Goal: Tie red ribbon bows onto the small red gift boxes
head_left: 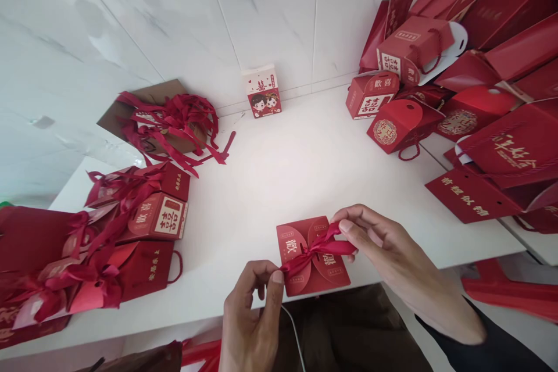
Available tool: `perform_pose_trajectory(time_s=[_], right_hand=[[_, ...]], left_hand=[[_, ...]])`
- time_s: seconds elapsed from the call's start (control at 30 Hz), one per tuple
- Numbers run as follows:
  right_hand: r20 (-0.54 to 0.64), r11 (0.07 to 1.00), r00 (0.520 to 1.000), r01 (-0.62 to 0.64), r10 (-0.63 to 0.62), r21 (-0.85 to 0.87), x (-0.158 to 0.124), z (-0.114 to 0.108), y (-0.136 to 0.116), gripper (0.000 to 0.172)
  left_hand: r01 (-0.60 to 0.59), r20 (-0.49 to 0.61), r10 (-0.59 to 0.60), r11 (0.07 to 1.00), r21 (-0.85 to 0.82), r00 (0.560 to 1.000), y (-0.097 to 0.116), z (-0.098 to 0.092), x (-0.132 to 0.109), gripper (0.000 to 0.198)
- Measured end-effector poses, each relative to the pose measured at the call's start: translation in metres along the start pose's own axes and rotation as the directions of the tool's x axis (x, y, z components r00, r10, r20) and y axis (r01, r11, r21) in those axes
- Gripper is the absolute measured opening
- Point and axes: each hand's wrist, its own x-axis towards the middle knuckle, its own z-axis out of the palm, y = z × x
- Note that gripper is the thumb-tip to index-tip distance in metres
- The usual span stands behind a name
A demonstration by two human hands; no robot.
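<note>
A red gift box [300, 288] with gold characters stands at the table's front edge. Across its top runs a dark red ribbon [310, 253], knotted into a bow at the middle. Between thumb and fingers, my left hand [257, 308] pinches the ribbon at the box's left side. On the right, my right hand [383, 250] is closed on a loop of the same ribbon, thumb on top. Both hands sit close to the box, and parts of my right fingers are hidden behind the ribbon.
A brown box [150, 96] spills loose red ribbons at the back left. Finished-looking boxes with bows [143, 267] line the left side. A small box with cartoon figures [265, 106] stands against the wall. Many red boxes [407, 122] are piled right. Red stools [510, 290] show below the white table [279, 180].
</note>
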Motion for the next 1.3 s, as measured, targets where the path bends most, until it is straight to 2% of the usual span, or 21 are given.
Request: perform_pose_trajectory(time_s=[0.17, 0.3, 0.4, 0.53, 0.63, 0.73, 0.8, 0.87, 0.93, 1.0, 1.1, 1.2, 1.3], right_hand=[[0.062, 0.987, 0.997, 0.045, -0.056, 0.155, 0.002, 0.005, -0.007, 0.032], [0.104, 0.948, 0.991, 0.042, -0.079, 0.315, 0.008, 0.013, -0.005, 0.035], [0.041, 0.934, 0.997, 0.047, -0.066, 0.354, 0.015, 0.020, 0.000, 0.038], [-0.014, 0.928, 0.998, 0.061, -0.060, 0.367, 0.019, 0.024, 0.004, 0.040], [-0.075, 0.923, 0.996, 0.078, -0.053, 0.376, 0.013, 0.020, 0.003, 0.039], [-0.146, 0.920, 0.988, 0.104, -0.052, 0.377, 0.001, 0.013, 0.006, 0.045], [-0.169, 0.924, 0.985, 0.108, -0.048, 0.366, -0.007, 0.009, 0.012, 0.046], [-0.170, 0.931, 0.984, 0.106, -0.048, 0.350, -0.013, 0.008, 0.020, 0.046], [-0.157, 0.937, 0.986, 0.106, -0.056, 0.332, -0.016, 0.010, 0.031, 0.046], [-0.146, 0.943, 0.987, 0.105, -0.061, 0.315, -0.014, 0.013, 0.043, 0.048], [-0.134, 0.950, 0.989, 0.096, -0.059, 0.295, -0.006, 0.017, 0.060, 0.058], [-0.111, 0.956, 0.992, 0.082, -0.053, 0.280, 0.003, 0.018, 0.071, 0.064], [-0.081, 0.962, 0.996, 0.064, -0.044, 0.265, 0.010, 0.016, 0.078, 0.065]], left_hand=[[-0.050, -0.016, 0.049, 0.998, -0.050, 0.999, 0.005, 0.000, 0.005, 0.044], [-0.120, 0.039, 0.124, 0.988, -0.098, 0.992, -0.002, 0.002, 0.014, 0.047], [-0.146, 0.068, 0.158, 0.978, -0.150, 0.985, -0.009, 0.005, 0.020, 0.049], [-0.169, 0.048, 0.185, 0.957, -0.235, 0.981, -0.013, 0.008, 0.019, 0.047], [-0.211, -0.003, 0.219, 0.939, -0.272, 0.976, -0.015, 0.005, 0.015, 0.039], [-0.257, -0.063, 0.250, 0.920, -0.296, 0.966, -0.022, -0.002, 0.015, 0.031], [-0.284, -0.066, 0.278, 0.913, -0.292, 0.958, -0.027, -0.008, 0.016, 0.028], [-0.311, -0.014, 0.319, 0.911, -0.270, 0.948, -0.033, -0.013, 0.019, 0.036], [-0.349, 0.099, 0.376, 0.913, -0.211, 0.921, -0.037, -0.017, 0.022, 0.054], [-0.403, 0.257, 0.420, 0.908, -0.118, 0.870, -0.040, -0.019, 0.026, 0.073], [-0.441, 0.434, 0.392, 0.897, 0.013, 0.811, -0.039, -0.018, 0.034, 0.096], [-0.409, 0.467, 0.347, 0.912, 0.035, 0.813, -0.035, -0.013, 0.039, 0.106], [-0.388, 0.421, 0.364, 0.921, -0.030, 0.831, -0.032, -0.008, 0.040, 0.111]])
